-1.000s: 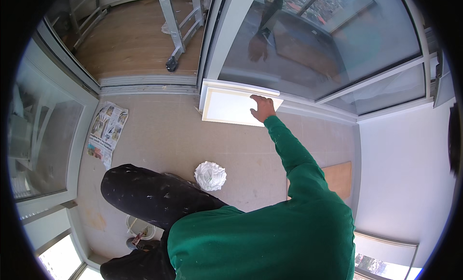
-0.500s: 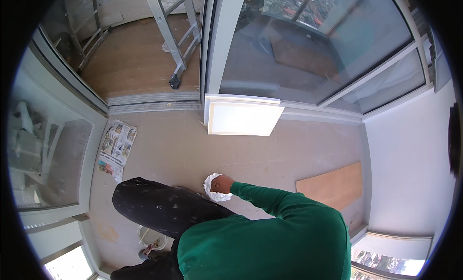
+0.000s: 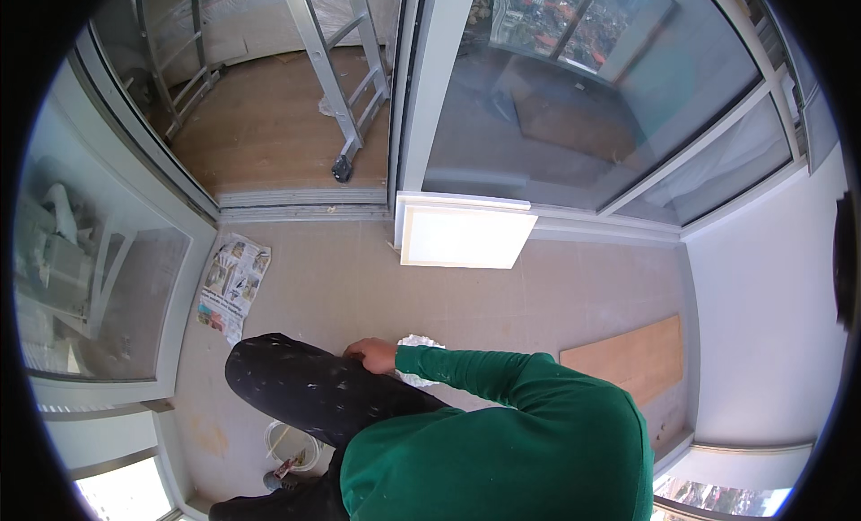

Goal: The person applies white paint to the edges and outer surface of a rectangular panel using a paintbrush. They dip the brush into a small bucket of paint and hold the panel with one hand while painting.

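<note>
My right hand is at the upper edge of my dark, paint-flecked trouser leg. Its fingers are curled in towards the cloth, and whatever they may hold is hidden. Under the green-sleeved right forearm, a crumpled white thing, like plastic or cloth, lies on the floor; the sleeve covers its middle. My left hand is out of sight, behind my body and legs. By my lower leg stands a pale round bucket, with a reddish, dark-ended item at its rim that I cannot make out.
White framed panels lean against the glass door frame ahead. A newspaper sheet lies at left, a brown board at right. Past the sill, an aluminium ladder stands on a wood floor. An open glazed door borders the left side.
My right hand has moved left, off the crumpled white thing and over to my trouser leg. The white thing stays on the floor. The whole view has shifted slightly.
</note>
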A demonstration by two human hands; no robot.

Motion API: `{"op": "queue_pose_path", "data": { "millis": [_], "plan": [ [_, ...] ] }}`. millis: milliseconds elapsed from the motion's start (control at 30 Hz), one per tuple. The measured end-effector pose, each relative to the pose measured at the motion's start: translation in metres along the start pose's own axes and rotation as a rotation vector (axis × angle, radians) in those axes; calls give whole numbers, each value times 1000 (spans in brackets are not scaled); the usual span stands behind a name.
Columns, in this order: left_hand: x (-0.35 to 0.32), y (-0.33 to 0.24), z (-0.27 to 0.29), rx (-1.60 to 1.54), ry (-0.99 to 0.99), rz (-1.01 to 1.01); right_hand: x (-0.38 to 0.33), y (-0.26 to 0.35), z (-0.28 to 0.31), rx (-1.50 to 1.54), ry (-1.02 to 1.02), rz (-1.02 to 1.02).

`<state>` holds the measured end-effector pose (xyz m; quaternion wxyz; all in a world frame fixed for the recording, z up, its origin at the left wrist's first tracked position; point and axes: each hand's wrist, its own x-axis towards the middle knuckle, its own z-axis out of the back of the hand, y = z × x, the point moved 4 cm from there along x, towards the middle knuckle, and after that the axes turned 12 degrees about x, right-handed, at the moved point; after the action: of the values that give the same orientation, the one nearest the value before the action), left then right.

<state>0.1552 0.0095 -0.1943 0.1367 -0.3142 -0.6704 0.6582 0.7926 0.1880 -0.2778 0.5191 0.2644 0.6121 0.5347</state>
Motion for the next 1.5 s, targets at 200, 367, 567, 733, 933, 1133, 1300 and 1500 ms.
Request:
{"op": "queue_pose_path", "data": {
  "millis": [200, 367, 567, 733, 933, 1133, 1300, 1500],
  "plan": [
    [-31, 2, -4, 79, 75, 39, 14, 138, 11, 22, -232, 433],
    [-145, 34, 44, 460, 129, 63, 27, 229, -31, -41, -149, 760],
    [-349, 98, 83, 341, 119, 605, 87, 290, -161, -217, 435, 706],
    [-451, 160, 47, -194, -117, 627, 143, 264, -269, -245, 875, 528],
    [-467, 184, 62, -83, -195, 635, 157, 231, -271, -128, 698, 579],
    [-352, 76, 152, 414, -697, 109, 141, 239, -94, -35, -59, 918],
    [-221, -68, 140, 628, -718, -325, 94, 148, 108, -478, -569, 727],
    [-160, -144, 56, 539, -615, -538, -22, -7, 281, -883, -928, 101]
  ]
}}
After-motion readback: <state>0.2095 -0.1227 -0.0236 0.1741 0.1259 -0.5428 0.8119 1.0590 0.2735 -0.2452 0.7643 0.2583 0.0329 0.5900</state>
